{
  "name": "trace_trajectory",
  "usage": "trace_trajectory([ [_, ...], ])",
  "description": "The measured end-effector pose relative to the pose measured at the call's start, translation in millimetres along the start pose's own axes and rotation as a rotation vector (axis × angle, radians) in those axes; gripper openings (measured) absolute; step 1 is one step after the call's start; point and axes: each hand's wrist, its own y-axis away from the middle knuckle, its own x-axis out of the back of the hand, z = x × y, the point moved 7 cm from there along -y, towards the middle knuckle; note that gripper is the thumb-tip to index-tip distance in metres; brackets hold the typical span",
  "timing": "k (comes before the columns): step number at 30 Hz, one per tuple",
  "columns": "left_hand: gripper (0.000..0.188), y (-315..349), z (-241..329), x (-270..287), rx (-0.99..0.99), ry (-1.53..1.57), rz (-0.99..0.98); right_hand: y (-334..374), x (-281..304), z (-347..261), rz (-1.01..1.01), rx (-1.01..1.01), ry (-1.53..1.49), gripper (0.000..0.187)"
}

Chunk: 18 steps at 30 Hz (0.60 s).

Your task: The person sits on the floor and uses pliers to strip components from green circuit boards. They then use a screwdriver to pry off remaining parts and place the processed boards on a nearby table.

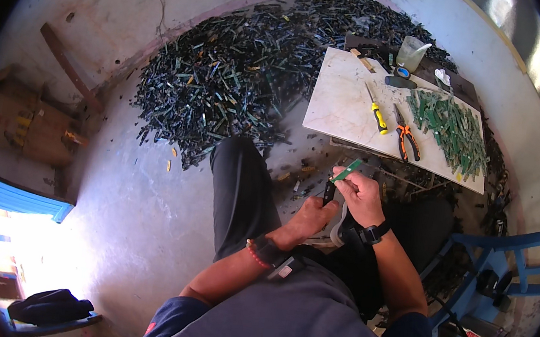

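Note:
My left hand (311,217) is closed around a narrow black strip-shaped piece (329,192) that points up and away from me. Close by on its right, my right hand (361,199) pinches a flat green strip (348,170), which looks like a small circuit board. The strip lies just above the top of the black piece; whether the two touch I cannot tell. Ahead to the right, a pale board (341,113) carries a yellow-handled screwdriver (378,117), orange-and-black pliers (407,138) and a heap of similar green strips (448,129).
A large pile of dark strips (219,84) covers the floor along the far wall. A clear plastic cup (411,54) and a roll of tape (402,72) stand at the board's far edge. A blue chair (505,249) and a metal flask (484,334) are at the right.

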Motion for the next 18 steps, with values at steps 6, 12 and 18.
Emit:
trace_trajectory([
  [6, 0.034, 2.2, -15.8, 4.7, -0.182, -0.110, -0.008, 17.7, -14.5, -46.7, -0.113, 0.511, 0.437, 0.019],
  [12, 0.035, 5.6, 9.2, -1.6, 0.016, 0.037, -0.057, -1.7, -4.5, 21.2, 0.033, -0.192, -0.352, 0.013],
  [18, 0.025, 12.6, 12.5, -1.5, -0.982, -0.645, 0.072, 20.3, -18.6, -62.9, -0.059, 0.652, 0.510, 0.014],
])
